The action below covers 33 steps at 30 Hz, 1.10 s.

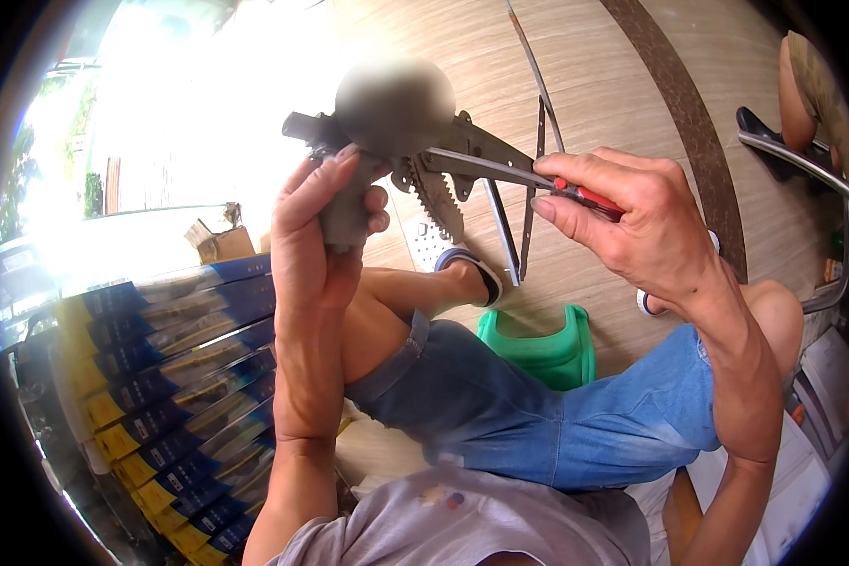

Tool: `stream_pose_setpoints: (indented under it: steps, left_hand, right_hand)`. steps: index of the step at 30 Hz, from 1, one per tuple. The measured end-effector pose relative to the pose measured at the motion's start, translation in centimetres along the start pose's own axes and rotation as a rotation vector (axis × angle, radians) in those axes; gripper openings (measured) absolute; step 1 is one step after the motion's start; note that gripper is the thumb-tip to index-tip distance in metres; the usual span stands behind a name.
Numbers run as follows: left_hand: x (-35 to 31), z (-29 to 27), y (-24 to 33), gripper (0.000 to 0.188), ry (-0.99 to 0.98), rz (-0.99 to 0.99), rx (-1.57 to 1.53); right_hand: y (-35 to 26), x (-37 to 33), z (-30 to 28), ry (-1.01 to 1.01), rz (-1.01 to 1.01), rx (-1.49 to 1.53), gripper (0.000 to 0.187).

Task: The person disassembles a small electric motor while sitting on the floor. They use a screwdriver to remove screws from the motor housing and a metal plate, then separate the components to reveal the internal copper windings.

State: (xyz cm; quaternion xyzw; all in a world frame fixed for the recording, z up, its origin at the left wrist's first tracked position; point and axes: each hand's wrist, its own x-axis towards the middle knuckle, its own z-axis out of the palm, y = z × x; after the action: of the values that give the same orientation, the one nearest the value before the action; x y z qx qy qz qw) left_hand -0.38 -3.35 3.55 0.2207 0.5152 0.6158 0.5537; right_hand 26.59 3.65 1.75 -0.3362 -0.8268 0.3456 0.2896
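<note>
My left hand (313, 203) is closed around the grey motor housing (345, 215) of a car window regulator, holding it up in front of me. A dark metal plate (486, 143) and a toothed sector gear (436, 200) reach out to the right of the motor. Long thin arms (526, 222) of the regulator extend beyond. Between thumb and fingers, my right hand (637, 208) grips a screwdriver (491, 165) with a red and black handle. Its shaft points left along the plate, with the tip near the gear's pivot. A round blur (394, 106) hides the part above my left hand.
Below the regulator, a green plastic stool (545, 354) stands on the tiled floor (623, 113) between my legs. Stacked blue and yellow packages (184, 406) rise at left, with a small cardboard box (222, 243) behind. A metal-framed chair (802, 165) and another person's leg (797, 99) are at far right.
</note>
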Motion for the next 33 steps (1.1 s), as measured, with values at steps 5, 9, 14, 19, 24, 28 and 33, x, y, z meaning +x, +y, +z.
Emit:
stream_pose_setpoints:
  steps: [5,9,14,19,24,28,33]
  left_hand:
    - [0.0,-0.16,-0.04,0.028,0.005,0.009,0.054]
    - [-0.17,-0.2,0.1,0.03,0.015,0.009,0.12]
    - [-0.15,-0.13,0.26,0.027,0.013,0.012,0.043]
    - [-0.06,-0.16,0.22,0.028,0.012,0.015,0.05]
    - [0.02,-0.22,0.1,0.027,0.008,0.017,0.034]
    - [-0.03,-0.2,0.19,0.027,0.018,0.022,0.039]
    - [-0.03,-0.21,0.29,0.027,0.022,0.029,0.052]
  right_hand:
    - [0.1,0.13,0.19,0.014,-0.016,0.023,0.026]
    - [-0.12,0.25,0.43,0.001,-0.011,0.039,0.026]
    - [-0.25,0.35,0.62,-0.005,-0.009,0.037,0.026]
    - [-0.12,0.46,0.51,-0.025,-0.021,0.027,0.026]
    - [0.05,0.36,0.6,0.01,-0.045,0.023,0.026]
    - [0.14,0.38,0.72,0.018,-0.065,0.006,0.025]
    - [-0.02,0.45,0.57,0.001,-0.04,0.008,0.025]
